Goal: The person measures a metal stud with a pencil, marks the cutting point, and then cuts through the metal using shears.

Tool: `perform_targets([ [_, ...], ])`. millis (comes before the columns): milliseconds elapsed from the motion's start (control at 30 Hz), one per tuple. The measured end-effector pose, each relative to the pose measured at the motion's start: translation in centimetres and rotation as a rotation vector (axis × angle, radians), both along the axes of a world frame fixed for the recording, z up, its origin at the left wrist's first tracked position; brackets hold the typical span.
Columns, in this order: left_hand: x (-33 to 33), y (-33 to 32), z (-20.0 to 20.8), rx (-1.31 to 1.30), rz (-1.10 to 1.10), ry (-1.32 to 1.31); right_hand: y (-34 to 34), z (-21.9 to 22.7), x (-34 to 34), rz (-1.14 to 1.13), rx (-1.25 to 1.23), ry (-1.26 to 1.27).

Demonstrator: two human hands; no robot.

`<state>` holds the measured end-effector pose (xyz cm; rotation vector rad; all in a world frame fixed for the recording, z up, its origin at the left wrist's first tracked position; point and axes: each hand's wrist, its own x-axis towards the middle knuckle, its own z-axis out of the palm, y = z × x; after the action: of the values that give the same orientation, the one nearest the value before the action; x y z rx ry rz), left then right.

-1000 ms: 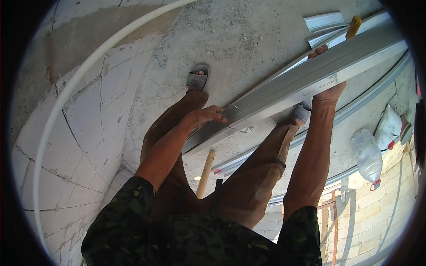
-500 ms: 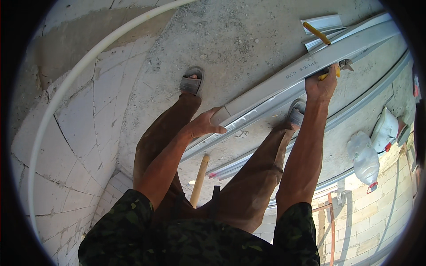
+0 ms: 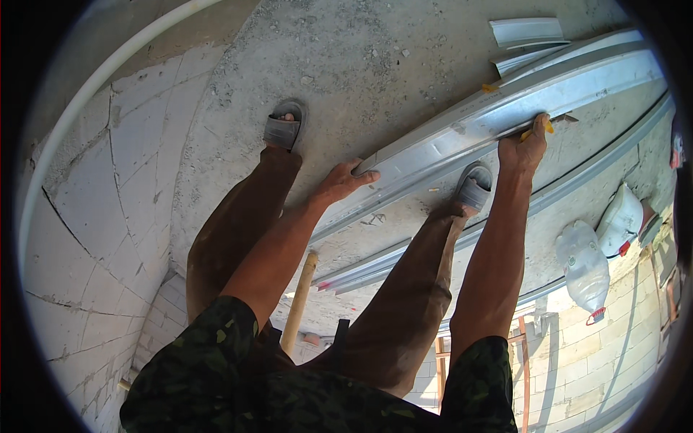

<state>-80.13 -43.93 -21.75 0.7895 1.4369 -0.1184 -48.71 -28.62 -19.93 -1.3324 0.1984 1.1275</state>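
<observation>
A long grey metal channel (image 3: 462, 133) slants across in front of me, its open inner side turned toward me. My left hand (image 3: 343, 182) grips its near left end, the thumb lying along the edge. Further right, my right hand (image 3: 525, 150) is closed at the channel's lower edge and also holds a yellow-handled tool (image 3: 548, 128). A dark metal tip pokes out beyond those fingers; most of the tool is hidden. A second yellow piece (image 3: 490, 88) shows past the channel's far edge, and I cannot tell whether it belongs to the same tool.
More metal profiles (image 3: 404, 261) lie on the concrete floor, with short offcuts (image 3: 525, 32) at the far right. A wooden handle (image 3: 299, 303) stands between my legs. Rightward are a clear plastic bottle (image 3: 585, 267) and a white sack (image 3: 621, 216). A block wall (image 3: 94, 224) and pale pipe (image 3: 72, 108) border the left.
The channel has rolled, so its hollow side now faces me instead of its printed flat face. The yellow handle behind it has dropped mostly out of sight. Both hands stay on the channel.
</observation>
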Motion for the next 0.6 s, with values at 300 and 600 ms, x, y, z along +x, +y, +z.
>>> perform_targets([
  [300,2.7,-1.9,-5.2,0.19,-0.038,0.075,-1.8,-4.9,3.2,0.116,-0.167,-0.161],
  [600,4.5,-1.5,-7.0,0.239,-0.078,0.115,-3.4,-7.0,4.7,0.129,-0.257,-0.176],
])
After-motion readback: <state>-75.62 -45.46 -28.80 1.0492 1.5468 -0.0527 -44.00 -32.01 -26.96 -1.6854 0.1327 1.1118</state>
